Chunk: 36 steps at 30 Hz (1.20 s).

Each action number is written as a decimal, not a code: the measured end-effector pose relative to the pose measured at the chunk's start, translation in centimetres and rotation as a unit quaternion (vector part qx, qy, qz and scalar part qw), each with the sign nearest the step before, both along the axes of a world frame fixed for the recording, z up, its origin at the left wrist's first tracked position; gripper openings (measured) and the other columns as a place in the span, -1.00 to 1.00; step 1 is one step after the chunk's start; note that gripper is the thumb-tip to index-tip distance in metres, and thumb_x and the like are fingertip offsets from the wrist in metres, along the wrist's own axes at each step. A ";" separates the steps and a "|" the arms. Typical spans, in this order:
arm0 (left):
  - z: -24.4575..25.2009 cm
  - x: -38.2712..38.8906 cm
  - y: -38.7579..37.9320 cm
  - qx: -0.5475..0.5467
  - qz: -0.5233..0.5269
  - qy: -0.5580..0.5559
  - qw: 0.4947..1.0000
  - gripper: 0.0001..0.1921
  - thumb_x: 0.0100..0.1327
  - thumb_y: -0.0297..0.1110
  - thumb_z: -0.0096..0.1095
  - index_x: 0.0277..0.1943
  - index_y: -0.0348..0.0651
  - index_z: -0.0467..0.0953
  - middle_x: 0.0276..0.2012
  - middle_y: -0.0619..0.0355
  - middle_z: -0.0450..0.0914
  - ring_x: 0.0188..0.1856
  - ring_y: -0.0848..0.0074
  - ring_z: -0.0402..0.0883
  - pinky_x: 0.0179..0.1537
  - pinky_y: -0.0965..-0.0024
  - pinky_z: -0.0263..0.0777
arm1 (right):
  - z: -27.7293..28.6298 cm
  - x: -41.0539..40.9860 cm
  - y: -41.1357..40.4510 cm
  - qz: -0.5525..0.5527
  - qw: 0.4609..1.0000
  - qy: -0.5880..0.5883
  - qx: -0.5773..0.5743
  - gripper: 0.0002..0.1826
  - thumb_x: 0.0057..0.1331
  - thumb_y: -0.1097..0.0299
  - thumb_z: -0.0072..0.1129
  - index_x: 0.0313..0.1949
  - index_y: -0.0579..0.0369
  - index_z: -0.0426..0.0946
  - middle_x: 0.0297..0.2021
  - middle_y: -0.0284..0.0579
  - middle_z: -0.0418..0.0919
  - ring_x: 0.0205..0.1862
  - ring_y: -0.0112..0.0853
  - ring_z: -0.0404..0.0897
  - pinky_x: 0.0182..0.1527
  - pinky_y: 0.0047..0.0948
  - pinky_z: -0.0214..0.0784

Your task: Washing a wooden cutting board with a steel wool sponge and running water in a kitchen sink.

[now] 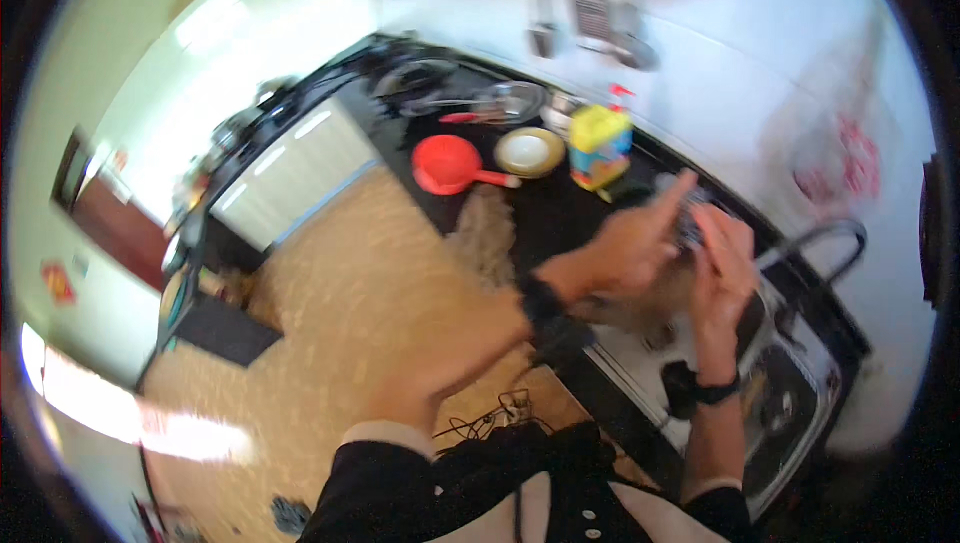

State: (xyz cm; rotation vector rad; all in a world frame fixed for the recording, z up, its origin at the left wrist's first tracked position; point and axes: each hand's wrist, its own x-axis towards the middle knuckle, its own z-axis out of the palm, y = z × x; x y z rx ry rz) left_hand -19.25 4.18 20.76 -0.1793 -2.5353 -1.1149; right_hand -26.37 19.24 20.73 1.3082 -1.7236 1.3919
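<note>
My left hand [637,246] and my right hand [726,261] come together above the near corner of a steel double sink [630,385]. Between their fingers shows a small dark, shiny thing [688,226], too blurred to name or to tell which hand bears it. The left index finger points out towards the wall, while the right fingers bend over from the other side. Black straps circle both wrists. Just beyond the left hand stands a yellow and blue bottle [598,149] with a red pump top. The black tap [844,239] rises beyond the right hand.
On the black counter lie a red frying pan [446,164], stacked plates [525,153], and a glass lid [519,101]. A brownish cloth [484,231] drapes over its front edge. A grater [589,6] and ladle [634,44] hang on the wall. Cables [487,421] are below me.
</note>
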 end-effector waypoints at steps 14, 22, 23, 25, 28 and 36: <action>2.1 0.2 1.6 0.027 0.131 -0.076 0.988 -0.61 0.18 -0.48 0.22 0.08 -0.29 0.40 -0.04 0.11 0.55 -0.01 0.54 0.51 0.01 0.47 0.39 | -10.2 -4.3 2.7 -0.080 0.992 -0.078 -0.062 -0.49 -0.06 0.75 0.17 -0.04 0.17 0.53 -0.13 -0.07 0.56 -0.16 -0.12 0.45 -0.09 -0.30 0.37; 1.5 1.7 0.0 -0.015 0.150 -0.058 0.987 -0.51 0.21 -0.45 0.23 0.19 -0.35 0.30 0.01 0.07 0.51 0.03 0.46 0.48 0.11 0.40 0.32 | -16.4 -7.1 4.5 -0.152 0.982 -0.108 -0.034 -0.52 -0.06 0.75 0.00 -0.08 0.18 0.49 -0.17 -0.04 0.54 -0.12 -0.04 0.42 -0.07 -0.19 0.33; 1.4 1.5 -0.1 -0.018 0.148 -0.059 0.987 -0.51 0.21 -0.45 0.23 0.19 -0.35 0.30 0.01 0.07 0.51 0.03 0.46 0.48 0.11 0.40 0.32 | -18.4 -8.5 5.1 -0.171 0.978 -0.121 -0.021 -0.54 -0.08 0.75 -0.01 -0.12 0.18 0.49 -0.19 -0.03 0.54 -0.14 -0.03 0.42 -0.08 -0.18 0.31; 1.2 1.4 -0.2 0.030 0.116 -0.043 0.992 -0.53 0.22 -0.43 0.23 0.16 -0.35 0.33 0.01 0.07 0.52 0.03 0.46 0.48 0.10 0.39 0.31 | -21.3 -11.2 6.4 -0.189 0.972 -0.139 -0.009 -0.55 -0.10 0.75 -0.03 -0.15 0.18 0.49 -0.21 -0.02 0.54 -0.17 -0.02 0.42 -0.09 -0.17 0.30; 2.0 0.6 0.7 0.007 0.125 -0.060 0.990 -0.56 0.22 -0.38 0.24 0.12 -0.34 0.36 0.00 0.08 0.52 0.03 0.46 0.48 0.10 0.40 0.31 | -22.9 -13.8 7.5 -0.269 0.951 -0.145 0.053 -0.60 -0.10 0.71 0.00 -0.20 0.17 0.49 -0.24 -0.02 0.54 -0.24 -0.02 0.41 -0.10 -0.19 0.27; 1.5 0.9 -0.6 0.009 0.129 -0.048 0.990 -0.63 0.25 -0.36 0.22 0.07 -0.30 0.39 -0.05 0.14 0.53 0.00 0.51 0.46 0.09 0.43 0.29 | -18.5 -9.4 4.9 -0.179 0.967 -0.180 -0.039 -0.76 -0.05 0.57 0.05 -0.33 0.14 0.58 -0.36 0.01 0.57 -0.25 -0.03 0.47 -0.14 -0.13 0.32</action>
